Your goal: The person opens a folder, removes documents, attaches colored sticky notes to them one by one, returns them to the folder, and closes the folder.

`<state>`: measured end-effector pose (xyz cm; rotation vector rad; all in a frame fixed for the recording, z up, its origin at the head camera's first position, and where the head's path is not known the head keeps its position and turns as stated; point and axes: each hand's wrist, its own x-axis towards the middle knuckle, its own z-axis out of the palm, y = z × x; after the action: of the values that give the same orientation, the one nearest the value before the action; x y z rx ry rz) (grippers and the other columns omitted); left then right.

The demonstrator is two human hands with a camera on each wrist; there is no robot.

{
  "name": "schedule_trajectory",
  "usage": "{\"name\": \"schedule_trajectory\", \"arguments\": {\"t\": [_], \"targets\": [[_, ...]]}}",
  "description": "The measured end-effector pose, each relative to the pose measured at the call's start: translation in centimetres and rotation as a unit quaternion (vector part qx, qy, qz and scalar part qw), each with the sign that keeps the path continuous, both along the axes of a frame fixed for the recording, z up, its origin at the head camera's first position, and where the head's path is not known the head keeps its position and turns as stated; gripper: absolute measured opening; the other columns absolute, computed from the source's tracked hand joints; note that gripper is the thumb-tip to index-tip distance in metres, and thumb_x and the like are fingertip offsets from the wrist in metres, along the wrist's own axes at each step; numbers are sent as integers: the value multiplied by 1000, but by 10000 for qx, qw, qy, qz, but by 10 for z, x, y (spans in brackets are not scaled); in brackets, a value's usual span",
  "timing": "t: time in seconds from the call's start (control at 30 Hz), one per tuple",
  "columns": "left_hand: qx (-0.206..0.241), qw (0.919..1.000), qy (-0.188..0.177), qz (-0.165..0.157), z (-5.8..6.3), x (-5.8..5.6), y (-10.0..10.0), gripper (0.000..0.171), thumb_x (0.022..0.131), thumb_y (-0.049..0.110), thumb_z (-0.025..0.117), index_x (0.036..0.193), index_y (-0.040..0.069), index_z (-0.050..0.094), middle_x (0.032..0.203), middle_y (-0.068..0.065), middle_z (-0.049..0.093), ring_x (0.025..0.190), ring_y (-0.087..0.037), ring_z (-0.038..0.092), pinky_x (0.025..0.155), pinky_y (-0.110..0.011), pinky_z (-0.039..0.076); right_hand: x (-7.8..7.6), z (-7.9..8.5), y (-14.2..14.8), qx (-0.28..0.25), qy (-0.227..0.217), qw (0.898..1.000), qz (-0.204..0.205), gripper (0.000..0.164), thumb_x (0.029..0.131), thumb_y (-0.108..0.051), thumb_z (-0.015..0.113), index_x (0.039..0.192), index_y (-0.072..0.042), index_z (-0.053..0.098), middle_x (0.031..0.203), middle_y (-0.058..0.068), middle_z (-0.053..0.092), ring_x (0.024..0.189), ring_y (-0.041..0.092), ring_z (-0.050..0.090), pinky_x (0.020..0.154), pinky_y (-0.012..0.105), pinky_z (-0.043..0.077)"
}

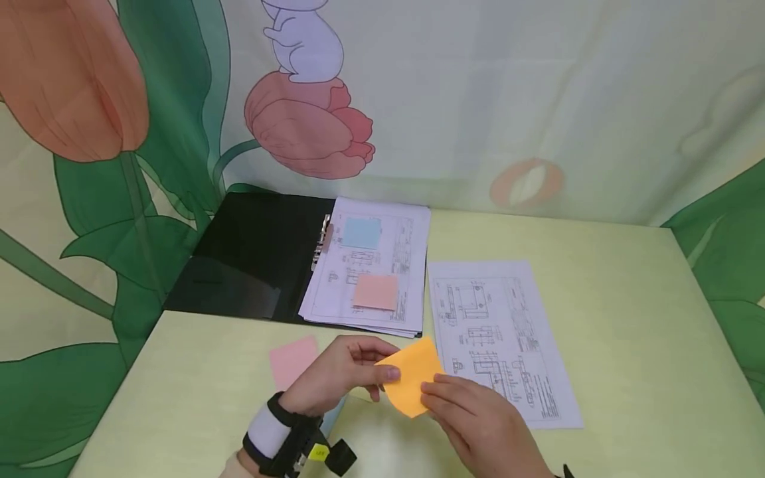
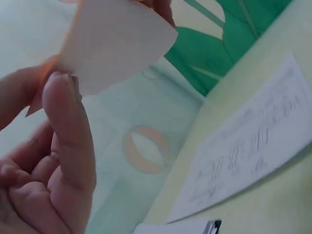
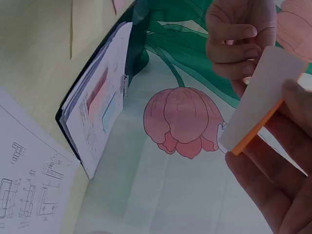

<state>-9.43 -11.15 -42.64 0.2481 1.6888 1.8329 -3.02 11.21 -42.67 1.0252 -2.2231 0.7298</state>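
Observation:
Both hands hold an orange sticky note (image 1: 411, 378) above the near part of the table. My left hand (image 1: 343, 372) pinches its left edge, thumb on the orange face. At the lower right edge, my right hand (image 1: 478, 418) has its fingers over the orange face, while its thumb presses the pale back (image 3: 265, 92) in the right wrist view. The note bends in the left wrist view, pale side (image 2: 122, 44) showing. Whether it is one sheet or several layers I cannot tell. A pink sticky note (image 1: 293, 362) lies beyond the left wrist, partly covered by it.
An open black binder (image 1: 239, 259) lies at the back left, with printed drawings (image 1: 403, 232) on its right side. These carry a blue note (image 1: 361, 233) and a pink note (image 1: 376, 292). Right of it lies a loose drawing sheet (image 1: 478, 292). A patterned curtain (image 1: 448, 99) hangs behind the table.

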Motion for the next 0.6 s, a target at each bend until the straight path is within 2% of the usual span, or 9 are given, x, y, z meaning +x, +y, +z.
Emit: {"name": "schedule_trajectory", "arguments": {"t": [0.07, 0.17, 0.23, 0.3, 0.37, 0.47, 0.53, 0.6], "targets": [[431, 9990, -54, -113, -1, 4, 3, 47, 82, 15, 71, 121, -5, 56, 109, -15, 64, 76, -19, 61, 60, -29, 52, 2, 1, 1, -586, -25, 9983, 19, 32, 98, -25, 46, 94, -4, 71, 97, 4, 68, 89, 20, 65, 81, 22, 48], [1111, 9919, -51, -612, -7, 8, 8, 65, 83, 26, 70, 136, 2, 41, 117, -17, 60, 84, -21, 63, 67, -38, 54, 7, -1, 2, -1478, -436, 9880, -47, 25, 93, -22, 55, 90, -2, 70, 90, 6, 68, 83, 19, 66, 78, 17, 48], [1532, 9836, 9, -949, -13, 10, 13, 73, 84, 34, 68, 142, 10, 31, 123, -16, 57, 90, -23, 63, 71, -46, 53, 10, 0, 2, -2062, -1038, 9730, -60, 18, 88, -18, 63, 89, -1, 70, 88, 8, 69, 83, 18, 66, 77, 17, 48], [1779, 9768, 86, -1189, -17, 12, 19, 75, 84, 42, 64, 143, 14, 28, 125, -16, 55, 93, -25, 62, 72, -50, 51, 14, 1, 2, -2614, -1820, 9478, -140, 10, 82, -9, 69, 89, -2, 71, 87, 7, 69, 82, 16, 66, 73, 19, 50], [1930, 9727, 163, -1275, -20, 13, 24, 72, 85, 46, 61, 141, 14, 30, 127, -17, 53, 95, -26, 61, 70, -49, 52, 19, 3, 1, -3229, -2617, 9093, -202, 12, 76, 2, 71, 88, 0, 71, 85, 8, 69, 80, 16, 66, 70, 22, 52], [1964, 9727, 114, -1230, -21, 17, 27, 59, 90, 41, 57, 134, 9, 37, 124, -15, 52, 93, -22, 59, 73, -39, 53, 23, 4, 2, -4064, -3599, 8388, -416, 16, 74, 13, 67, 85, 2, 70, 83, 7, 69, 74, 15, 65, 64, 25, 53], [1970, 9750, -5, -1026, -19, 20, 29, 50, 93, 31, 53, 132, 4, 37, 121, -14, 54, 93, -20, 60, 76, -32, 52, 23, 2, 3, -4536, -4076, 7910, -495, 16, 77, 13, 64, 83, -1, 69, 82, 7, 68, 70, 16, 65, 63, 28, 54], [1928, 9781, -300, -725, -17, 23, 30, 45, 93, 19, 48, 132, 0, 37, 117, -10, 55, 90, -16, 61, 77, -27, 51, 21, -1, 7, -4953, -4496, 7424, -376, 14, 82, 8, 62, 83, -5, 67, 80, 5, 67, 68, 15, 64, 62, 30, 54]]}}
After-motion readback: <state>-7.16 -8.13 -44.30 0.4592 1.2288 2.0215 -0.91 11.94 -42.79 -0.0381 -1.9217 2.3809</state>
